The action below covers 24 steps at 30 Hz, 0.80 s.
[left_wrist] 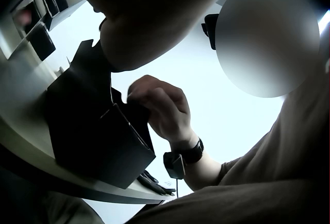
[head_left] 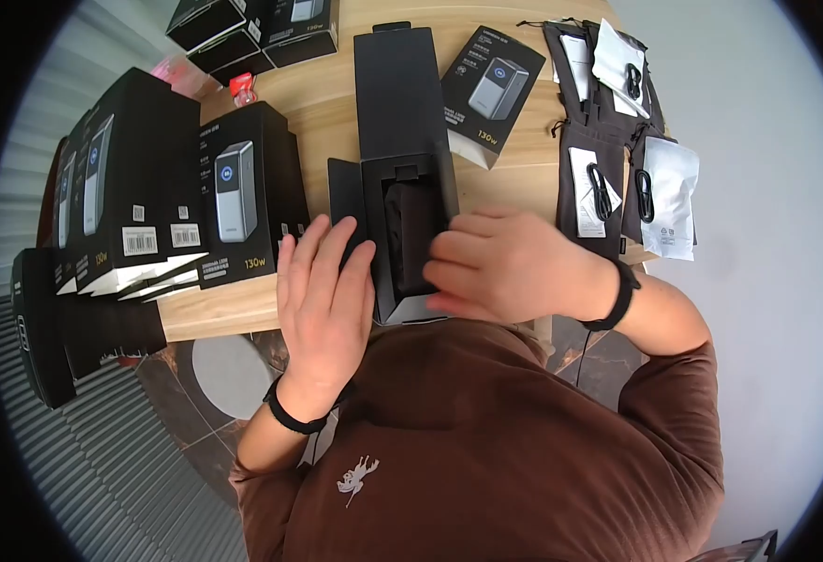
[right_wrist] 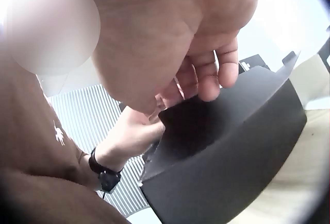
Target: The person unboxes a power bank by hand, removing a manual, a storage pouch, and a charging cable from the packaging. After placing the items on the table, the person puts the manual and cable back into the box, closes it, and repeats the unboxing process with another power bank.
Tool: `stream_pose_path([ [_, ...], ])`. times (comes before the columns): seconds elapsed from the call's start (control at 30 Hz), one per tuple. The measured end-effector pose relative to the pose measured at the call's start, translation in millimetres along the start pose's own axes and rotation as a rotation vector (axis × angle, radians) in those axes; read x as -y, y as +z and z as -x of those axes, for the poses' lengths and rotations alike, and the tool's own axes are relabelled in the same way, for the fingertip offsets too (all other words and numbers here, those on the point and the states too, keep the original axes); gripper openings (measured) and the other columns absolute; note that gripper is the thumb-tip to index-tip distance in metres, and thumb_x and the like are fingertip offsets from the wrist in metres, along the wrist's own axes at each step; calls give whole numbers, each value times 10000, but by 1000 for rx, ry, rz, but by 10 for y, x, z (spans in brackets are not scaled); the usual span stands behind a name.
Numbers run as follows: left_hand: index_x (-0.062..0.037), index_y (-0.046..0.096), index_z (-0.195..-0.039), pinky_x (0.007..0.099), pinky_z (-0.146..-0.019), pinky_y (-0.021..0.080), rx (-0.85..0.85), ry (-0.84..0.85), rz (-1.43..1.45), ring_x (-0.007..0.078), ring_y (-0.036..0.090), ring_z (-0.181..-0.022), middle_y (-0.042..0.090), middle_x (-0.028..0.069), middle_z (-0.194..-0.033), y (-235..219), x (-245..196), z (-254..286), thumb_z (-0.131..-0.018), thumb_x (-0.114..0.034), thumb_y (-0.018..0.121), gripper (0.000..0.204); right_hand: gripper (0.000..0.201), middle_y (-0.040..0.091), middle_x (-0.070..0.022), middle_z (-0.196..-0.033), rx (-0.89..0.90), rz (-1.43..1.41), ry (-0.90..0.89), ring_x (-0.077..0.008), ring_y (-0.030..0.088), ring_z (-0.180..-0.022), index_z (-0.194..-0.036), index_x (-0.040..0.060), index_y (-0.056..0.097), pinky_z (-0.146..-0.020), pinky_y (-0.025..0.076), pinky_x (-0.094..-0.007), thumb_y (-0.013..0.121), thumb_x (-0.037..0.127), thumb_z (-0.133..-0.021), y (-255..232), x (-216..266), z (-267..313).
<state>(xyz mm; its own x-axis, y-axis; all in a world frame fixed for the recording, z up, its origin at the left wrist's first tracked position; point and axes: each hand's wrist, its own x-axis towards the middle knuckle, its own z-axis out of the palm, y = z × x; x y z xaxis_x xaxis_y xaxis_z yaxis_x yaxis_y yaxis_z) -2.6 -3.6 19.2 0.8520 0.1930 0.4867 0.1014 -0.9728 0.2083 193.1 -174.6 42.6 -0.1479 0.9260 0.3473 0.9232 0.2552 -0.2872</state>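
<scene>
A black carton [head_left: 395,94] stands before me with its long lid raised away from the body and a side flap folded out on the left. Inside lies a dark brown cloth pouch [head_left: 410,229]. My left hand [head_left: 323,304] rests along the carton's left side, fingers straight and spread. Over the right wall reaches my right hand [head_left: 514,262], its fingers loosely bent near the pouch. In the right wrist view those fingers [right_wrist: 208,82] hang over the carton's rim. The left wrist view shows the right hand [left_wrist: 165,110] beside the black carton [left_wrist: 98,136].
Black power bank boxes [head_left: 243,187] stand in a group on the left, with more boxes [head_left: 299,28] behind. Another printed box [head_left: 496,89] lies right of the lid. Dark pouches [head_left: 608,140] with cables and white packets lie at the table's right side.
</scene>
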Motion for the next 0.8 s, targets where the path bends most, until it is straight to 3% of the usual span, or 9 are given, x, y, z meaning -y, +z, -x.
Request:
stream_pose_path([
  [0.2, -26, 732, -1152, 529, -1082, 495, 48, 47, -56, 321, 655, -1152, 683, 121, -1227, 79, 19, 35, -831, -2, 763, 324, 196, 622, -25, -823, -34, 102, 176, -225, 643, -745, -977, 90, 729, -679, 511, -361, 827, 220, -869, -43, -67, 402],
  [0.3, -12, 719, -1153, 521, -1007, 511, 78, 34, 68, 348, 648, -1085, 673, 149, -1224, 208, 53, 49, -846, 26, 767, 313, 161, 616, -27, -813, -73, 21, 284, -240, 665, -792, -935, 99, 719, -725, 531, -376, 793, 236, -897, 131, -101, 502],
  [0.4, -5, 717, -1149, 493, -969, 518, 150, -45, 178, 357, 635, -1099, 663, 155, -1238, 263, 63, 101, -854, 30, 752, 300, 153, 657, -53, -830, -99, -84, 347, -273, 662, -751, -956, 80, 723, -690, 526, -383, 812, 180, -884, 242, -132, 540],
  [0.5, -2, 714, -1154, 486, -972, 514, 130, 7, 248, 378, 624, -1130, 658, 157, -1258, 148, 8, 1, -860, 39, 733, 297, 133, 666, -64, -832, -36, -74, 337, -291, 667, -753, -974, 74, 720, -701, 533, -390, 795, 141, -886, 215, -124, 527],
  [0.53, -18, 721, -1148, 517, -1077, 466, 187, 12, 290, 388, 601, -1206, 658, 141, -1292, 110, -2, 20, -856, -12, 759, 295, 138, 675, -66, -857, -62, -100, 342, -294, 673, -771, -990, 75, 723, -714, 541, -394, 791, 132, -886, 194, -132, 496],
  [0.63, -43, 731, -1132, 581, -1195, 357, 352, 48, 341, 382, 578, -1281, 653, 123, -1336, -38, -163, -18, -836, -85, 803, 308, 187, 701, -71, -955, -123, -160, 326, -304, 692, -840, -1056, 76, 726, -756, 561, -405, 784, 114, -883, 152, -162, 351],
  [0.67, -85, 737, -1050, 635, -1248, 264, 382, 26, 370, 364, 554, -1337, 649, 101, -1362, -21, -163, 28, -805, -141, 838, 271, 221, 708, -74, -1003, -129, -173, 303, -308, 698, -871, -1090, 77, 724, -772, 568, -410, 783, 113, -881, 157, -178, 297],
  [0.8, -126, 708, -919, 638, -1257, 263, 351, 249, 409, 345, 583, -1316, 668, 80, -1323, 67, 20, 141, -764, -202, 888, 250, 372, 709, -75, -1194, -119, -121, 272, -320, 712, -989, -1232, 83, 700, -829, 587, -420, 793, 136, -876, 214, -287, 45],
])
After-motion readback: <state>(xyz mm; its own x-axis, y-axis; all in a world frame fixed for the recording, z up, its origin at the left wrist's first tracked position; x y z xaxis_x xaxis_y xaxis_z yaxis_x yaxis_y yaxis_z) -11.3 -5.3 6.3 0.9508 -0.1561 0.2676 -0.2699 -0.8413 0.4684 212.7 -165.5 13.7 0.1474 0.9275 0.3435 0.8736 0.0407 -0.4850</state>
